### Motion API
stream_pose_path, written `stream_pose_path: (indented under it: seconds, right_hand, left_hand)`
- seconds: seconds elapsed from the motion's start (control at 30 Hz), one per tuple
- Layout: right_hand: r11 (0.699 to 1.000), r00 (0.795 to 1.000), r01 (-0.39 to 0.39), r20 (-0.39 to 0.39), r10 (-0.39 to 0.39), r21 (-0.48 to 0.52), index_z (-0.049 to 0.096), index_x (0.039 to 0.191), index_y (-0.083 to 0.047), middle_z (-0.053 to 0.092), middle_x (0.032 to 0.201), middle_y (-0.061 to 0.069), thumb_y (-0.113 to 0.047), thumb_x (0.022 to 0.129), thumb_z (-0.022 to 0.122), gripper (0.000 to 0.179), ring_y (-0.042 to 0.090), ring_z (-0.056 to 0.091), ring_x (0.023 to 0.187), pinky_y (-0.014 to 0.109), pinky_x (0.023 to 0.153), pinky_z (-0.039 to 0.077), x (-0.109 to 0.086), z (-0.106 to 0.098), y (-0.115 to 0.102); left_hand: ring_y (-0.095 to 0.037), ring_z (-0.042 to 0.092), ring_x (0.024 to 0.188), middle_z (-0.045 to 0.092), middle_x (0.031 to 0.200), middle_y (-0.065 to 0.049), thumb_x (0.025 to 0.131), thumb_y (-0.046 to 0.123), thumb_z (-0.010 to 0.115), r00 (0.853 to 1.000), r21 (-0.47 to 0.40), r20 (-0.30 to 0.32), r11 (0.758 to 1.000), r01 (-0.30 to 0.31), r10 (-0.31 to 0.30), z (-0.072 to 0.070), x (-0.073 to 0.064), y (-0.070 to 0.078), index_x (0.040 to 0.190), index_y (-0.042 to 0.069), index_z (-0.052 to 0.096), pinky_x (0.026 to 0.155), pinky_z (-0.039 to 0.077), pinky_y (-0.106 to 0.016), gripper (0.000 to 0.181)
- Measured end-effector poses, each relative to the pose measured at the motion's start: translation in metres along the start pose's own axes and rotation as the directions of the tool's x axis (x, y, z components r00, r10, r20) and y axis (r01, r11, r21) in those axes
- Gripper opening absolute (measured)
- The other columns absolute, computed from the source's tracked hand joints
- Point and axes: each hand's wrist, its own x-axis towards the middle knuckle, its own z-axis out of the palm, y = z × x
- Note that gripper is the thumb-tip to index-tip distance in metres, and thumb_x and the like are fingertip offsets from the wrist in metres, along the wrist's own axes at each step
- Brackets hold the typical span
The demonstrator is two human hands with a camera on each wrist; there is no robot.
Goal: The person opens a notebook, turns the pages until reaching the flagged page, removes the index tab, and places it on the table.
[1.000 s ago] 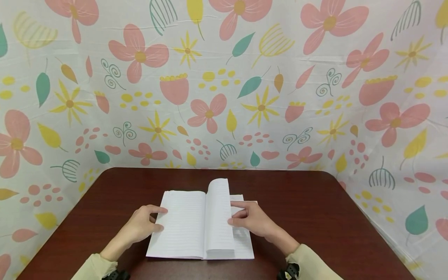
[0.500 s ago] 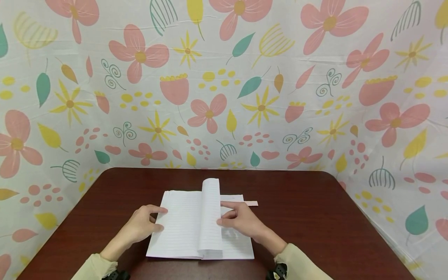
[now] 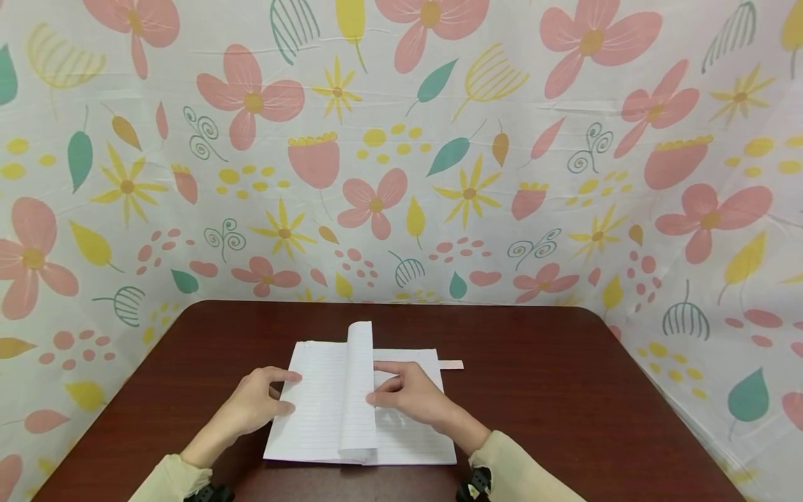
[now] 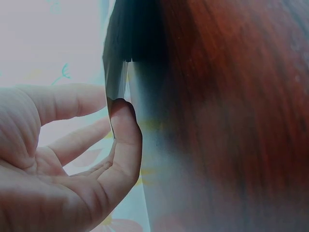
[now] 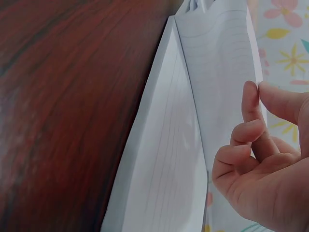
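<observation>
An open lined notebook (image 3: 314, 418) lies on the dark wooden table. My left hand (image 3: 254, 403) grips its left edge; in the left wrist view, thumb and fingers stand on opposite sides of the notebook's thin edge. With my right hand (image 3: 414, 396), I hold a curled, raised page (image 3: 359, 390) by its free edge, just left of the centre fold. The right wrist view shows thumb and forefinger pinching this lined page (image 5: 217, 72), while the other fingers curl beneath. Below it, the right-hand side (image 3: 414, 436) lies flat and uncovered.
A pale strip (image 3: 452, 364) sticks out past the notebook's upper right edge. Brown tabletop (image 3: 552, 390) surrounds the notebook. A white cloth with flower prints (image 3: 470, 244) hangs behind the table and along both sides.
My right hand has moved left with the pinched page, carrying it from the right half across the centre fold. More of the right side and the pale strip shows. The left hand keeps its place.
</observation>
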Motion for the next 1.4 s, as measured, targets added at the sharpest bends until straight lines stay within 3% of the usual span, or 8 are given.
stream_pose_path:
  seconds: [0.27,0.53,0.9,1.17,1.4]
  right_hand:
    - [1.000,1.000,0.003,0.017,-0.003,0.002,0.052,0.149,0.009,0.079,0.091,0.005,-0.016,0.094,0.079,0.066,0.013,0.072,0.095,0.031,0.087,0.051,0.006,0.012,0.000]
    - [0.999,0.999,0.022,0.038,-0.023,0.031,0.053,0.150,0.006,0.079,0.089,0.006,-0.015,0.094,0.079,0.065,0.011,0.070,0.095,0.026,0.081,0.046,0.012,0.021,-0.003]
    - [1.000,0.997,0.025,0.079,-0.026,0.008,0.051,0.152,0.004,0.080,0.093,0.004,-0.019,0.096,0.079,0.067,0.015,0.073,0.103,0.030,0.087,0.053,0.018,0.030,-0.006]
    - [0.999,0.991,0.038,0.127,-0.040,0.021,0.051,0.152,0.004,0.078,0.095,0.002,-0.014,0.089,0.086,0.074,0.014,0.074,0.091,0.027,0.077,0.055,0.020,0.034,-0.006]
    - [0.998,0.985,0.068,0.161,-0.068,0.006,0.061,0.147,-0.006,0.079,0.092,0.000,-0.014,0.089,0.086,0.063,0.011,0.072,0.092,0.024,0.072,0.050,0.022,0.036,-0.007]
  left_hand:
    - [-0.021,0.062,0.084,0.065,0.129,-0.017,0.078,-0.005,0.085,1.000,0.000,0.006,1.000,-0.007,0.007,-0.001,-0.001,0.003,0.120,0.004,0.078,0.066,0.055,-0.037,0.044]
    - [-0.021,0.063,0.084,0.065,0.128,-0.017,0.077,-0.006,0.085,1.000,0.002,-0.001,1.000,-0.009,0.009,-0.001,-0.001,0.002,0.119,0.005,0.078,0.066,0.056,-0.037,0.044]
    - [-0.021,0.063,0.082,0.066,0.126,-0.016,0.077,-0.006,0.084,1.000,0.004,-0.010,1.000,0.008,-0.007,-0.001,-0.002,0.004,0.119,0.003,0.078,0.065,0.056,-0.037,0.043]
    - [-0.020,0.064,0.081,0.067,0.124,-0.016,0.077,-0.006,0.085,1.000,0.009,-0.008,1.000,-0.014,0.014,-0.002,-0.002,0.006,0.120,0.003,0.077,0.064,0.057,-0.038,0.044]
    - [-0.020,0.065,0.080,0.067,0.124,-0.016,0.076,-0.006,0.084,1.000,-0.004,-0.007,1.000,-0.021,0.021,-0.001,-0.001,0.004,0.119,0.002,0.078,0.065,0.057,-0.038,0.044]
